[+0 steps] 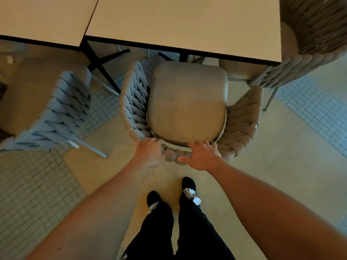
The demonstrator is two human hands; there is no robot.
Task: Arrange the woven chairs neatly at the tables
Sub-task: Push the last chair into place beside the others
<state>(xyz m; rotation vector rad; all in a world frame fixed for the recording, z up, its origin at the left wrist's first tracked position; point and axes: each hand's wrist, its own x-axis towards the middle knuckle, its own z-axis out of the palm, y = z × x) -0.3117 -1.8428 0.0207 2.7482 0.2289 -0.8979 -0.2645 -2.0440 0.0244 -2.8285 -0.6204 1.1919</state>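
A woven chair [187, 102] with a tan seat cushion stands straight below me, its front edge just under the near edge of the white table [187, 23]. My left hand [150, 153] grips the top of the woven backrest at its left side, fingers curled over the rim. My right hand [201, 154] lies on the backrest top a little to the right, fingers spread and bent over the rim, thumb pointing left along the weave. A second woven chair [56, 109] stands to the left at another white table [41, 17]. A third woven chair [309, 44] stands at the right.
Black table legs [101, 61] stand between the two tables. The floor is beige slabs with bands of small square tiles [37, 184]. My feet in black shoes [187, 186] are on the floor just behind the middle chair.
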